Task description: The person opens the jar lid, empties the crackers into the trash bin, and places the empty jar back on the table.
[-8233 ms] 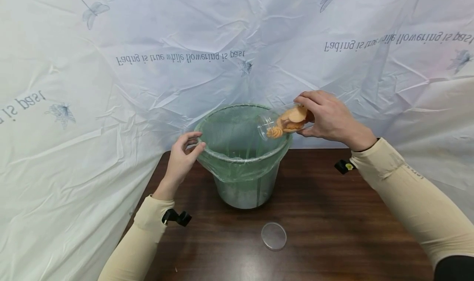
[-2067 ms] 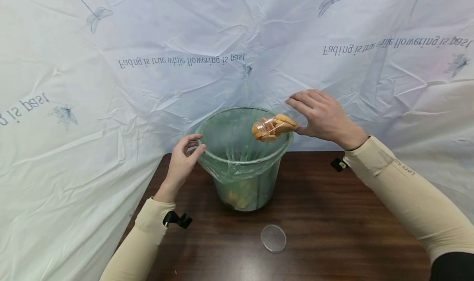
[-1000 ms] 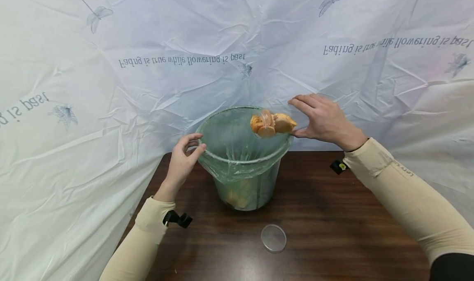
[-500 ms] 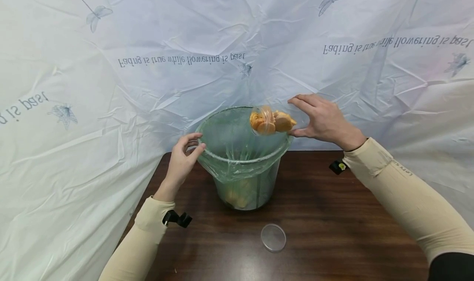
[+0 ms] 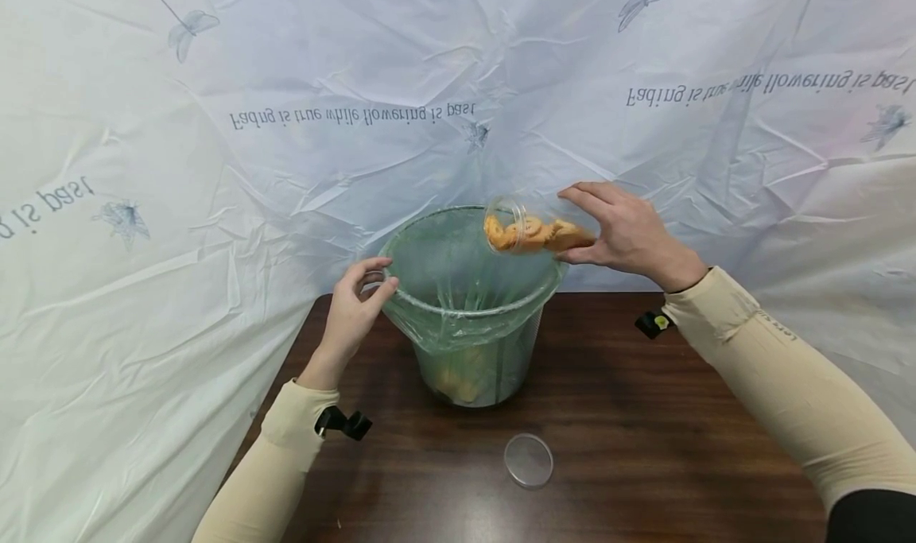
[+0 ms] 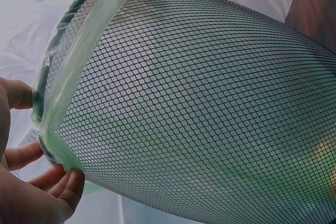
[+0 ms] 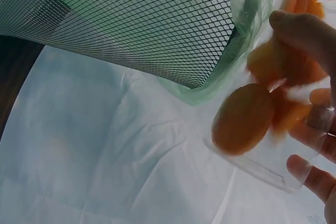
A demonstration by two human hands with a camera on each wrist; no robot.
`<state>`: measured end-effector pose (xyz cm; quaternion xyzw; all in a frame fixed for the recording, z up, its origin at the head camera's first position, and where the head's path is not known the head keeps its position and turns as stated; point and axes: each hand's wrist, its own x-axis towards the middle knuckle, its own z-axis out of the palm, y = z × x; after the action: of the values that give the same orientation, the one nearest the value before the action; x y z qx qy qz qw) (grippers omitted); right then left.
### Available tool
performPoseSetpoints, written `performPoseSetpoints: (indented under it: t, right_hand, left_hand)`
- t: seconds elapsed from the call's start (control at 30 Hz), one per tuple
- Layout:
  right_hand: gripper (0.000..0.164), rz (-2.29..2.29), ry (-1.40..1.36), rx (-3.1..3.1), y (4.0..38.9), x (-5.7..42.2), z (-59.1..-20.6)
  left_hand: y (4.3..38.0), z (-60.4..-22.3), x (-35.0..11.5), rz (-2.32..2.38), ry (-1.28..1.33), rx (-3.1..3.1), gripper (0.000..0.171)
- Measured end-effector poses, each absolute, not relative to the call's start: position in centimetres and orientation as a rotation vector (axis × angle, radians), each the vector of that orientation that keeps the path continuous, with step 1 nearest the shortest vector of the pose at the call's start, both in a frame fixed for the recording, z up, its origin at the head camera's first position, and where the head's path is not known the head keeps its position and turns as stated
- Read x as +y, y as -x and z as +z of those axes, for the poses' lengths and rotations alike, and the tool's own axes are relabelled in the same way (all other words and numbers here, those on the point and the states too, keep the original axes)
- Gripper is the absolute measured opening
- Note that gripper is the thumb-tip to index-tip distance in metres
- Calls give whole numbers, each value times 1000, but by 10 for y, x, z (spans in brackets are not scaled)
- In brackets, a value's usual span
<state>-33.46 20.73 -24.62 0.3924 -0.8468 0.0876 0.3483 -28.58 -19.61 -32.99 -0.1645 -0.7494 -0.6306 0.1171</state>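
Observation:
My right hand (image 5: 633, 233) grips a clear plastic jar (image 5: 506, 206) by its base end, between thumb and fingers. The jar lies nearly on its side over the right part of a mesh waste bin (image 5: 494, 372), its mouth pointing left. Several orange-brown cookies (image 5: 528, 233) lie along its lower side; in the right wrist view a round cookie (image 7: 243, 119) shows near the clear wall, others blurred. A green bin liner (image 5: 458, 332) lines the bin and folds over its rim. My left hand (image 5: 349, 308) holds the rim and liner at the left, thumb outside.
A clear round lid (image 5: 529, 461) lies on the dark wooden table (image 5: 630, 416) in front of the bin. Yellowish pieces (image 5: 459, 384) show through the mesh at the bin's bottom. A white printed sheet (image 5: 343, 169) hangs close behind and at both sides.
Yellowish pieces have appeared in the bin's bottom since the earliest frame. Over the last second the jar's mouth has risen slightly and the cookies have shifted inside. The left hand stays put.

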Motion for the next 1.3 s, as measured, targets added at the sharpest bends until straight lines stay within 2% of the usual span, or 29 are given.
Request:
performPoseSetpoints:
  t: [1.3]
  right_hand:
    - [91, 48, -1089, -2120, 338, 209, -235]
  left_hand:
    - [286, -330, -197, -1839, 475, -2203, 48]
